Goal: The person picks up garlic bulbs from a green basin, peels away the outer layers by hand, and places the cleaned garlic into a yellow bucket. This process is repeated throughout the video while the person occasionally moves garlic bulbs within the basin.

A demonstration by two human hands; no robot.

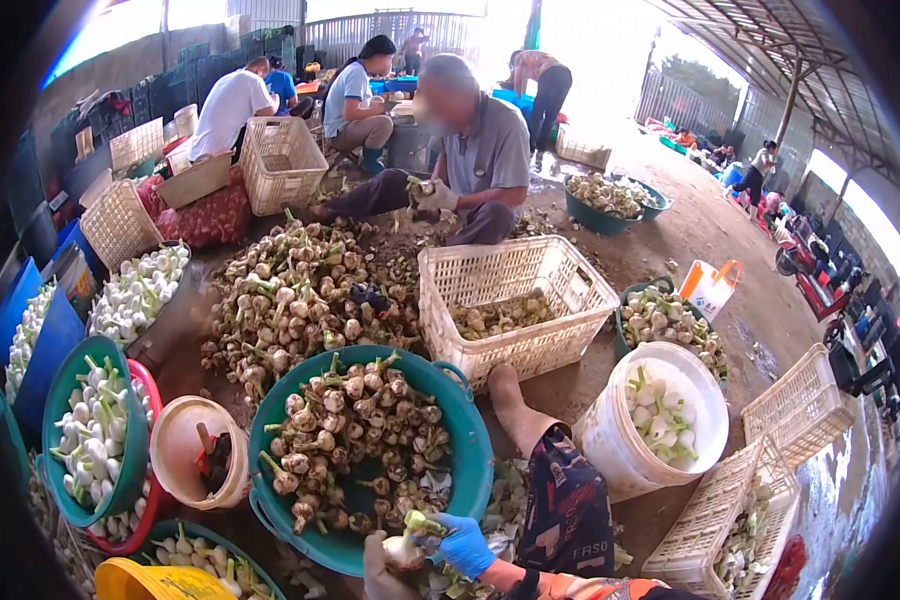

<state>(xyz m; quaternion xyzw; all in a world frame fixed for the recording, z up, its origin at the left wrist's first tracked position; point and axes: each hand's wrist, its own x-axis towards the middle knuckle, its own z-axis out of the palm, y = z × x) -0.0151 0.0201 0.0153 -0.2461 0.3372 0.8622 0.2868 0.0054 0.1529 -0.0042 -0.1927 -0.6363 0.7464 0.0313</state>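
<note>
At the lower edge, in front of a green tub of unpeeled garlic bulbs, my two gloved hands meet at one pale garlic bulb. My left hand, in a greyish glove, is closed around the bulb's lower left side and partly cut off by the frame. My right hand, in a blue glove, is closed at its green stem end; whether it also has a tool in it is hidden. Peelings lie beside my leg.
A large heap of garlic lies beyond the tub. Around me stand a cream crate, a white bucket with peeled garlic, a small bucket and a tub of white bulbs. A person sits opposite, handling garlic.
</note>
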